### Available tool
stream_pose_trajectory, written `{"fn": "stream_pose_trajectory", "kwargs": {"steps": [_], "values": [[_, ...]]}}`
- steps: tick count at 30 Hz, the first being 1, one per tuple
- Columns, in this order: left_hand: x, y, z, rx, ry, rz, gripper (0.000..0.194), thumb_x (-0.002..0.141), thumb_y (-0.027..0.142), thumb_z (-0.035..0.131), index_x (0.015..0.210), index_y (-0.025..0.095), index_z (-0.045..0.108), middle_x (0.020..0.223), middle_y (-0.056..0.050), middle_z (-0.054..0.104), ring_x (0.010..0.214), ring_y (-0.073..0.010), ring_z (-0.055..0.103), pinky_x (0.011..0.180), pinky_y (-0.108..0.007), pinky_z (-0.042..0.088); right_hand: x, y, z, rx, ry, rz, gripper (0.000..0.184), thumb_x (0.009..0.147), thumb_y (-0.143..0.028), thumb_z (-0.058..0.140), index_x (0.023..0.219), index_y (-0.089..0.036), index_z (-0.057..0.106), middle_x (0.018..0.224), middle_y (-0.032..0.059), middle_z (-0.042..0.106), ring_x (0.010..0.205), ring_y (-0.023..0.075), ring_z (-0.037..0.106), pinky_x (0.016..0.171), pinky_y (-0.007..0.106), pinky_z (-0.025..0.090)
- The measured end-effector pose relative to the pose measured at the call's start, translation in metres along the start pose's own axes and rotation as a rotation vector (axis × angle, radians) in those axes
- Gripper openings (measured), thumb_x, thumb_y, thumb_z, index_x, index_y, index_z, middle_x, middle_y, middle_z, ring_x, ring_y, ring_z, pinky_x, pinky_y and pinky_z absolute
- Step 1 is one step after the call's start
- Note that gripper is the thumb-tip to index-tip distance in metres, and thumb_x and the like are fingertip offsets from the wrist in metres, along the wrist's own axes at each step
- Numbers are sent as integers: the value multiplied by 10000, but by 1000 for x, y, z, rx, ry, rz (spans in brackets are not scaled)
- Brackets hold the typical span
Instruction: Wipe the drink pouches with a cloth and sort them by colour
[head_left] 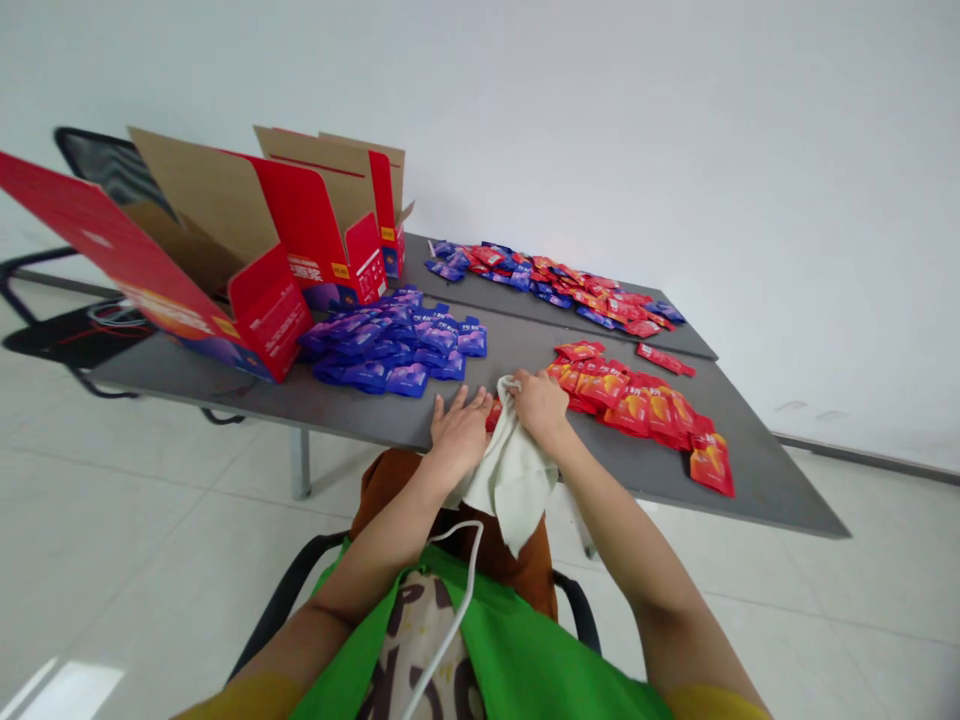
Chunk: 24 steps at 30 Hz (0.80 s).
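Observation:
My right hand (541, 405) is closed on a pale cloth (510, 465), bunched at the table's front edge and hanging down over it. Between my hands, a red packet (493, 414) shows only in part; the cloth covers the rest. My left hand (459, 430) lies at the edge beside that packet, fingers stretched out and apart. Whether its thumb presses on the packet is hard to tell. A pile of blue-purple packets (405, 345) is just beyond my left hand. Red-orange packets (637, 395) lie overlapping in a row to the right of my right hand.
Tall red cardboard boxes with flaps up, a near one (274, 315) and another behind (337, 250), stand at the left of the grey table (757, 480). Mixed red and blue packets (555, 280) spread along the back. A black chair (71, 335) is beyond the left end.

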<state>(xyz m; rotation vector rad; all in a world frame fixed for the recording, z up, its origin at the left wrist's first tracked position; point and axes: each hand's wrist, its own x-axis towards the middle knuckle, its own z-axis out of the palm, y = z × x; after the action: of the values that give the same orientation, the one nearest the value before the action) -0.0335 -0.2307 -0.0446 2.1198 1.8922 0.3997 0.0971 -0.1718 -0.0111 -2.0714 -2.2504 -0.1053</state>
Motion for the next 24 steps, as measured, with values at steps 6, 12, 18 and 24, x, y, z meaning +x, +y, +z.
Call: {"fn": "stream_pose_trajectory", "kwargs": {"steps": [6,12,18,24], "values": [[-10,-9,4,-4,136,38,484,882,351,472,1359,286,522,1494,-8,408,1443,-288,221,1149,-609,-36,-26,1,-7,57,-49,-380,258,933,-342,502,1125,-289,666,1065,75,670,995,212,620,819,289,467],[-10,-12,6,0,173,57,520,842,389,537,1350,276,536,1473,-17,442,1438,-280,239,1176,-550,6,-31,12,3,283,-162,-348,212,855,-352,626,1054,-337,698,1122,-18,696,997,186,648,862,267,463],[-12,-12,11,48,173,64,533,891,319,440,1422,282,445,1505,-10,390,1449,-247,216,1176,-545,30,-26,-4,7,251,-105,-126,237,863,-398,588,1078,-369,682,1098,5,684,932,205,662,775,285,483],[-11,-14,10,82,136,66,569,891,315,432,1454,251,395,1523,-3,354,1457,-243,185,1175,-552,36,-5,-2,10,154,25,46,325,913,-448,509,1191,-342,639,1112,64,647,955,208,643,782,283,483]]}}
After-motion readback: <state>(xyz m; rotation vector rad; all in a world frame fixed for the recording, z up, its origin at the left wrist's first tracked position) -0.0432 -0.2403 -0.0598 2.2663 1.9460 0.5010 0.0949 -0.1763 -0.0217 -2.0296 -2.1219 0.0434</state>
